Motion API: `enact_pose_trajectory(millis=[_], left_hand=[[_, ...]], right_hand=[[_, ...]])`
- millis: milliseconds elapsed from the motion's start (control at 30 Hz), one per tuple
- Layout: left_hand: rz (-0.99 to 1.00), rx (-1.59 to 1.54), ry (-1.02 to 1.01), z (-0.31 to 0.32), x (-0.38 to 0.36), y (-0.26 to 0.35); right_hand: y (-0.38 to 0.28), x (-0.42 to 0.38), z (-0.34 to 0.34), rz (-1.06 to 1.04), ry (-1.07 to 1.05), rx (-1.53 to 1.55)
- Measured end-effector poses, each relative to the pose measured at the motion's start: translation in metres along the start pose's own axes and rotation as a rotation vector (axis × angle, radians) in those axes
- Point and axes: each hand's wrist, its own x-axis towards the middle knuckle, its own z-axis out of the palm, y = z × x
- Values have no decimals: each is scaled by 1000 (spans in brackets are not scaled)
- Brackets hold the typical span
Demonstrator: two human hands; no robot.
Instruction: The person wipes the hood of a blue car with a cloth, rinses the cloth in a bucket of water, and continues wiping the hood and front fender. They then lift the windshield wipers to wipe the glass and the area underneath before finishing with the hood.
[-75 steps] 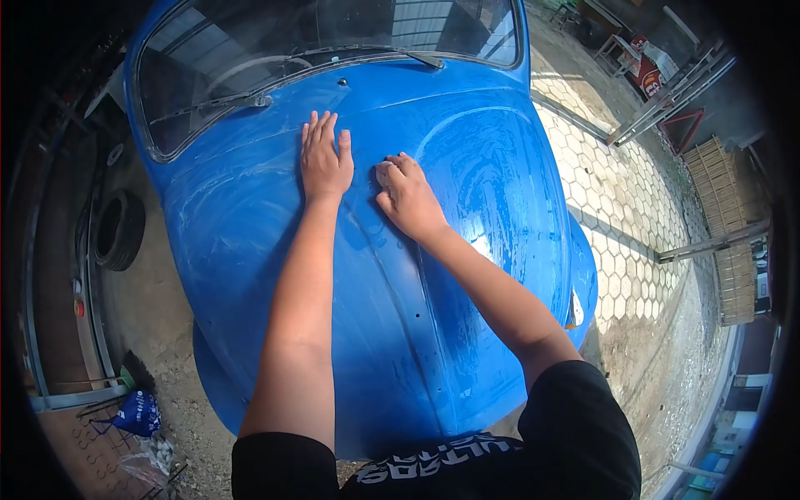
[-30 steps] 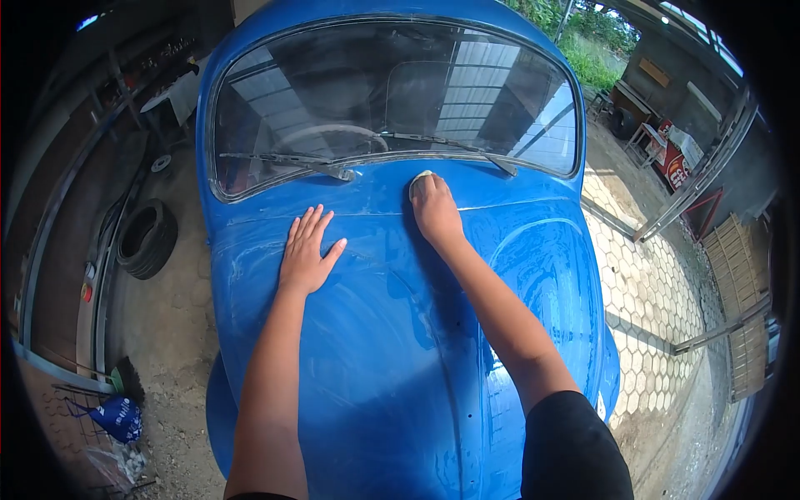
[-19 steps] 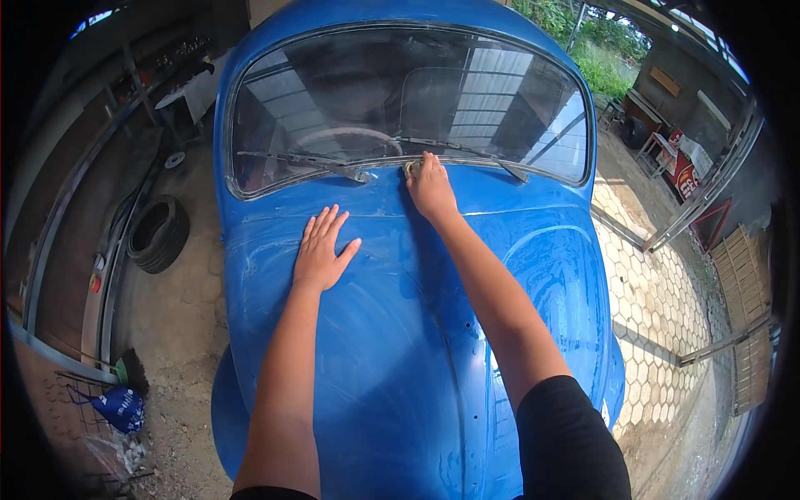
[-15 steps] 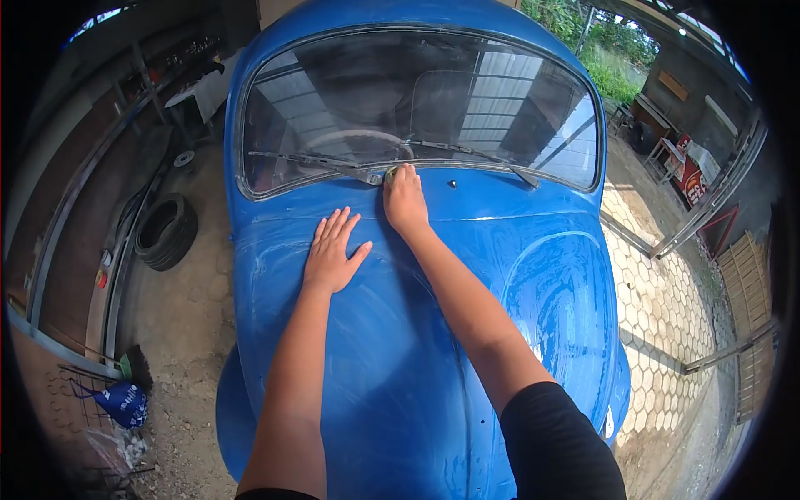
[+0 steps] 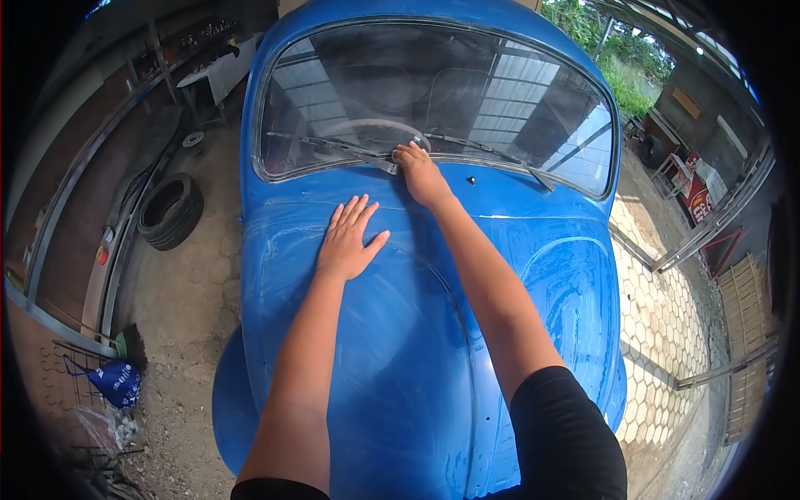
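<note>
Head view: blue car hood [image 5: 400, 350], dull and streaked. Right hand [image 5: 421, 175], shifted leftward along the cowl since a moment ago, now presses at the wiper [image 5: 333, 144] base under the windshield [image 5: 433, 100]; fingers curled, contents hidden. Left hand [image 5: 350, 237] flat, fingers spread. Untouched hood lies nearer; tyre [image 5: 169, 210] well left.

Both hands rest on the hood [image 5: 400, 350], windshield [image 5: 433, 92] behind, tyre [image 5: 169, 210] left.
</note>
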Motion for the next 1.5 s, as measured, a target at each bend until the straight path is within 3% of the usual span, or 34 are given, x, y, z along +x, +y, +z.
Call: enact_pose_trajectory(millis=[33,133,300,500,600,633,733,867,900,1000,1067,1233,1333,1400,1500], left_hand=[[1,-4,3,-1,2,0],[-9,-9,-11,-3,-1,1],[-35,-58,33,5,2,-2],[-92,-39,32,4,1,1],[-63,-6,46,7,2,-1],[-37,-10,56,8,2,-2],[-37,-25,74,6,1,-2],[-38,-27,123,7,2,-5],[-44,-32,116,7,2,-7],[-52,-42,88,6,0,-5],[-54,-46,89,5,0,-7],[-53,-30,31,4,1,-3],[-31,-52,103,8,1,-7],[14,-117,285,9,0,-11],[-59,-198,531,8,-14,-17]], right_hand=[[-5,-3,-1,13,30,7],[-21,-13,-30,234,-226,-99],[-39,-52,-32,77,-1,210],[-41,-50,-57,88,-145,326],[-48,-43,-55,-163,-250,317],[-52,-39,-41,-195,-280,244],[-69,-26,-3,-237,-75,90],[-70,-3,-2,-306,-232,36],[-74,-1,-18,-299,-307,32],[-58,-24,-36,-253,-246,-52],[-32,-45,-61,-43,-273,-163],[21,-83,-75,228,55,-123],[-50,-72,-47,271,71,238],[-102,-70,-29,142,-17,312],[-119,-86,-58,25,-195,237]])
